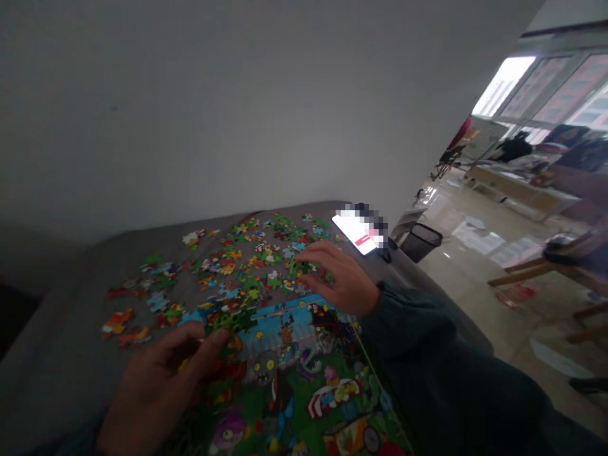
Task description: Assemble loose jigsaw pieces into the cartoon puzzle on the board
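A partly joined colourful jigsaw puzzle (pixel 304 380) lies on a grey table (pixel 61 329) in front of me. Several loose puzzle pieces (pixel 237 266) are scattered beyond it. My left hand (pixel 156 380) rests at the puzzle's upper left edge, thumb and forefinger pinched together at a green piece (pixel 232 322). My right hand (pixel 332 275), in a dark sleeve, reaches over the loose pieces with its fingers curved down onto them; what is under the fingertips is hidden.
A lit phone (pixel 361 231) lies at the table's far right corner. A dark wastebasket (pixel 420 240) stands on the shiny floor beyond it. Wooden furniture (pixel 546 266) and windows (pixel 546 88) fill the right side. A plain wall rises behind the table.
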A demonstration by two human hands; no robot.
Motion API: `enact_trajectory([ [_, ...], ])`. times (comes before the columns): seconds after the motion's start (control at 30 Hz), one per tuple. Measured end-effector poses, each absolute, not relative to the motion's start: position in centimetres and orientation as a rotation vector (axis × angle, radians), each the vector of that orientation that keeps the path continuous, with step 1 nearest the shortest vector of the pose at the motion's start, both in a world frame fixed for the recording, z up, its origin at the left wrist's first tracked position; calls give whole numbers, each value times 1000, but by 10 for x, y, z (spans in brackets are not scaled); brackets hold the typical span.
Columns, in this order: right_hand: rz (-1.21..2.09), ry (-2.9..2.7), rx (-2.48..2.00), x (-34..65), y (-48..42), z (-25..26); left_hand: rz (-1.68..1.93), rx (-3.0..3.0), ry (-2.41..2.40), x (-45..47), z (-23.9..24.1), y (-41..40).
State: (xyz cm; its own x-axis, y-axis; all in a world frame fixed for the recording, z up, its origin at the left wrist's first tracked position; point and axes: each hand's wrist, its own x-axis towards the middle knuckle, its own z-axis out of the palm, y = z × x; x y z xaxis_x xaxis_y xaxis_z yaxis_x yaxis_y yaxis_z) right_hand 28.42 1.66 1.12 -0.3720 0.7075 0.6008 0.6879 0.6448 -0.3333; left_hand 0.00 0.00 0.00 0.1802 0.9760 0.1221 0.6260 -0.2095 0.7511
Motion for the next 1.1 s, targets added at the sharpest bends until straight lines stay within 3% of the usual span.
enact_trajectory([
  [0.23,41,-2134,-751,247,-14,14,861,1758,1472,5,5,-1],
  [1.1,-145,-2276,-688,238,-22,8,941,1831,1374,0,-1,-6],
])
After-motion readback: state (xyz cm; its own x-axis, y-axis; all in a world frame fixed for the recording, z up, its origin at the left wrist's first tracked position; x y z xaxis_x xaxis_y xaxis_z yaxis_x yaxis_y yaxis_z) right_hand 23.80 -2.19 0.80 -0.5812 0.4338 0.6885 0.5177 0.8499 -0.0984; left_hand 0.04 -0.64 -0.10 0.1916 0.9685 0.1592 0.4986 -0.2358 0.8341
